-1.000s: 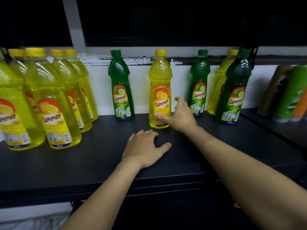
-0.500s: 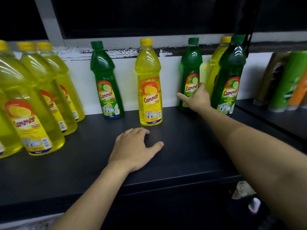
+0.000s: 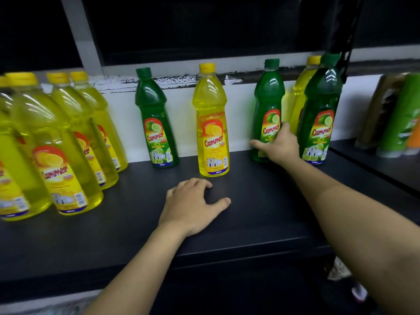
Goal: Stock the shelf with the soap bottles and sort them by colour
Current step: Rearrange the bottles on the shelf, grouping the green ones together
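Several yellow soap bottles [image 3: 59,155] stand grouped at the left of the black shelf [image 3: 261,223]. Along the back wall stand a green bottle [image 3: 154,119], a lone yellow bottle [image 3: 212,119] and a second green bottle [image 3: 268,94]. My right hand [image 3: 278,147] wraps around the lower part of that second green bottle. Behind and right of it stand another yellow bottle [image 3: 303,92] and a dark green bottle [image 3: 320,105]. My left hand [image 3: 193,204] lies flat on the shelf in front of the lone yellow bottle, fingers apart, holding nothing.
At the far right, on a neighbouring shelf [image 3: 375,169], lean other containers in brown, green and orange [image 3: 400,114]. A white upright post [image 3: 81,35] rises behind the left group. Below the shelf's front edge it is dark.
My right hand left the lone yellow bottle, travelled right and closed around the second green bottle. The left hand stayed flat on the shelf.
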The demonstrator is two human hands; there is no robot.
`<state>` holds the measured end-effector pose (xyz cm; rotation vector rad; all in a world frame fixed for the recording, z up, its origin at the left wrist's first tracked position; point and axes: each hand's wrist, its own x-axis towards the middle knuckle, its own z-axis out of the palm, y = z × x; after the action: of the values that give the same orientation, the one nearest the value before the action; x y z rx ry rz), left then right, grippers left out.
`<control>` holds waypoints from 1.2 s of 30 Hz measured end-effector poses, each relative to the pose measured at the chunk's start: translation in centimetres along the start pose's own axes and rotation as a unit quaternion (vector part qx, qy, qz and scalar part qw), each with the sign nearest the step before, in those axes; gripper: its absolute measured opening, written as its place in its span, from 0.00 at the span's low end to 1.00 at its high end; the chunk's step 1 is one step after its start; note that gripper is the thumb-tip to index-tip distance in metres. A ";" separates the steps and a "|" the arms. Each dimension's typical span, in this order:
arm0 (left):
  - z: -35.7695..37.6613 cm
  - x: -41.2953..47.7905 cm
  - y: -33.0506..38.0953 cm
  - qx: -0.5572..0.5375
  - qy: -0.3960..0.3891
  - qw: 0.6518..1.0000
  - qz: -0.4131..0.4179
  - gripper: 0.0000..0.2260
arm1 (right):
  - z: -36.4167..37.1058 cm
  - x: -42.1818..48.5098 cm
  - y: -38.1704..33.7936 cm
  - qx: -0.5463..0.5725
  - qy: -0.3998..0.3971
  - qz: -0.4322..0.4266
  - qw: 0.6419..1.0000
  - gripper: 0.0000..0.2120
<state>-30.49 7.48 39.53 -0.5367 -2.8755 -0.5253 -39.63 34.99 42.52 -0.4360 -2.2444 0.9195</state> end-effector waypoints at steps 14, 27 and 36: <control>-1.1 -1.2 0.4 -0.073 0.013 0.997 -0.017 0.27 | -7.9 -13.2 -1.1 0.136 -0.101 -0.049 0.984 0.43; -2.1 -2.1 -0.1 -0.425 0.052 0.903 -0.010 0.17 | -9.3 -15.6 -0.9 0.340 -0.250 0.004 0.907 0.24; -1.7 -1.9 -0.8 -0.470 0.120 0.874 -0.026 0.23 | -5.5 -16.0 -3.7 0.324 -0.250 -0.006 0.912 0.26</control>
<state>-28.92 5.57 40.40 -0.4466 -2.2292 -1.8632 -24.50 26.83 40.82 0.1405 -2.1722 1.8415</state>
